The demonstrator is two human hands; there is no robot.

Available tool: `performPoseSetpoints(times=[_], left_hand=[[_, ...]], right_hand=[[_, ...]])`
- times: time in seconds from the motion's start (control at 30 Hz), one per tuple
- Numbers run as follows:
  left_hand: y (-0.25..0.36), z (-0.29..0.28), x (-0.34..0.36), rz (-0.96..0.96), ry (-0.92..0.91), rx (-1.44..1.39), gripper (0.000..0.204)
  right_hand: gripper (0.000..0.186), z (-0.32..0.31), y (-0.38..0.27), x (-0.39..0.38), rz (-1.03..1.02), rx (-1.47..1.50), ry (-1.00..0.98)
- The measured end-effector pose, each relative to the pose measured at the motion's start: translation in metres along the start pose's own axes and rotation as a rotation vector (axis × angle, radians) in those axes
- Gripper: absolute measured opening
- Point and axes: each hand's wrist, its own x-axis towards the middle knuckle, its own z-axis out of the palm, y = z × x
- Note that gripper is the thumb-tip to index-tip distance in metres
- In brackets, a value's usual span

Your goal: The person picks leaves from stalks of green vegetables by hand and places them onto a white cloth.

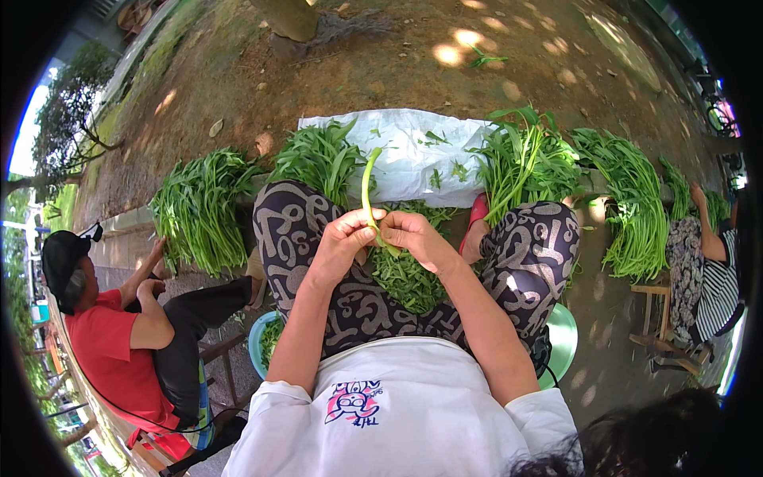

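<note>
Between my knees, my left hand (343,245) and my right hand (421,242) meet in front of me, fingers pinched together. Both grip the lower part of a pale green vegetable stem (368,187), whose bare upper end sticks up and curves slightly. Under the hands lies a heap of picked green leaves and stem pieces (407,288). Beyond my knees are a leafy bunch of greens (311,153) on the left and another upright bunch (524,163) on the right. Loose leaves are scattered on a white plastic sheet (397,171) between them.
More long-stemmed greens lie at far left (205,215) and far right (634,211). A blue basin (256,342) and a pale green basin (564,343) flank my legs. A person in red (119,334) sits left; another in stripes (714,278) sits right. A tree trunk (288,17) stands ahead.
</note>
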Motion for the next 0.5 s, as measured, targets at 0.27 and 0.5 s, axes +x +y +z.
performPoseSetpoints(times=[0.27, 0.5], left_hand=[[0.009, 0.003, -0.001, -0.025, 0.099, 0.069, 0.029], [0.001, 0.002, 0.001, -0.037, 0.066, 0.11, 0.029]], right_hand=[[0.013, -0.003, -0.005, 0.001, -0.059, -0.204, 0.084], [0.012, -0.004, -0.004, 0.002, -0.031, -0.29, 0.098]])
